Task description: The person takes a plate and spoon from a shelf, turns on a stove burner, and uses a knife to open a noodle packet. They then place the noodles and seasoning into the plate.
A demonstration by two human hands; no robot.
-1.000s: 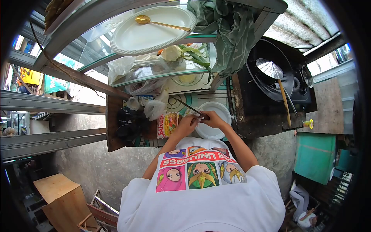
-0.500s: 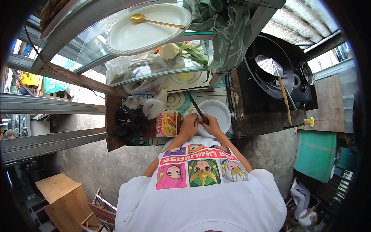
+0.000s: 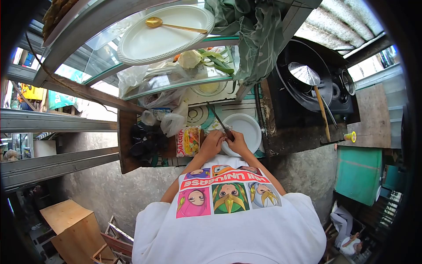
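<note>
In the head view, my right hand (image 3: 237,141) is closed around the handle of a knife (image 3: 217,118), whose dark blade points up and to the left. My left hand (image 3: 212,143) is beside it with curled fingers near the knife's handle. Whatever those fingers grip is hidden. Just behind and to the right of the hands lies a white plate (image 3: 252,127). A Sakura noodle packet (image 3: 190,141) stands left of my left hand. Beyond the fingers shows part of a small patterned white item (image 3: 215,125).
Clear plastic bags (image 3: 172,123) and a black bag (image 3: 145,140) crowd the left side. A glass shelf holds cauliflower (image 3: 190,60); above it is an oval plate (image 3: 132,47) with a golden spoon (image 3: 176,26). At right, a wok (image 3: 303,99) with a wooden-handled spatula (image 3: 323,110) sits on the stove.
The whole view has shifted slightly. Both hands stay close together, and the knife's angle has changed only a little.
</note>
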